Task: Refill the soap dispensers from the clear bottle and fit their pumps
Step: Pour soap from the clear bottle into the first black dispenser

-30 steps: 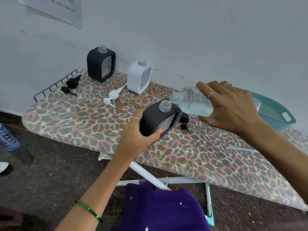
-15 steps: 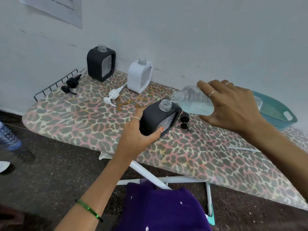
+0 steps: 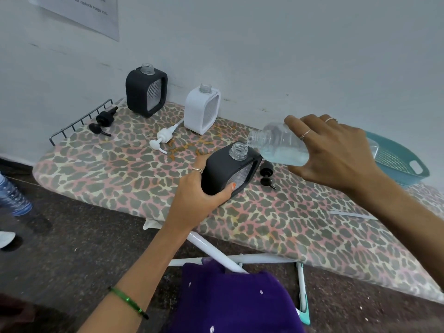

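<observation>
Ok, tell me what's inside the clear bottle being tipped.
Pale bluish liquid pools along the lower side of the clear bottle, held by the right hand. That hand covers its rear end.

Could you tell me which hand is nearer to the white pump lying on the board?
Left. The left hand grips the black dispenser just right of the white pump; the right hand holds the clear bottle farther right.

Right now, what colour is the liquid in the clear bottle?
Pale blue, seen in the head view inside the clear bottle tipped by the right hand.
</observation>
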`<state>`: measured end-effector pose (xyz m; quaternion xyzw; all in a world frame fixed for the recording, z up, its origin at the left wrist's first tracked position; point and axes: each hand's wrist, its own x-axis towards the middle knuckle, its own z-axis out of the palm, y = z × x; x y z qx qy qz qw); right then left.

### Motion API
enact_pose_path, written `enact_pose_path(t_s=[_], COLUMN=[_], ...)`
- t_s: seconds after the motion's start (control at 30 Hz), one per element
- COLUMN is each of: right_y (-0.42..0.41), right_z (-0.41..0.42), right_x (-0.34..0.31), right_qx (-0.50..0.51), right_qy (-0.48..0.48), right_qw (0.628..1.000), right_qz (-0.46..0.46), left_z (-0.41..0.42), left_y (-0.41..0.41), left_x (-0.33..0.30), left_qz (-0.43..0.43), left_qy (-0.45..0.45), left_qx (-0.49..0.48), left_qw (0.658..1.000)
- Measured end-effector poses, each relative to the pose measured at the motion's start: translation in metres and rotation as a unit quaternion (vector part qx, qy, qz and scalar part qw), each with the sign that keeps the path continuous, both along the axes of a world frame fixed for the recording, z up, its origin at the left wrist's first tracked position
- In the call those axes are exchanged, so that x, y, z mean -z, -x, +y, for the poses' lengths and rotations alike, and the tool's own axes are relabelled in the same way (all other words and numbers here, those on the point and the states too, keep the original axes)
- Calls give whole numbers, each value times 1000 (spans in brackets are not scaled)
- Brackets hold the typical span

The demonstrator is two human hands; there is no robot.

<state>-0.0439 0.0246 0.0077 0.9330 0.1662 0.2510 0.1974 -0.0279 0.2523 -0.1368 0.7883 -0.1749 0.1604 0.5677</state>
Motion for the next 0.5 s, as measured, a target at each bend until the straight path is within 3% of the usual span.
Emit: enact_pose_path(t_s=[0.5], right_y=[0], right_z=[2], right_x=[-1], right_qx=[-5], right_qy=[4], right_qw=[1000], right_qz=[0], left_z=[0], left_y=[3], left_x=[-5], left_qz=[-5], left_qy=[12], left_qx=[9], left_qw=[1000])
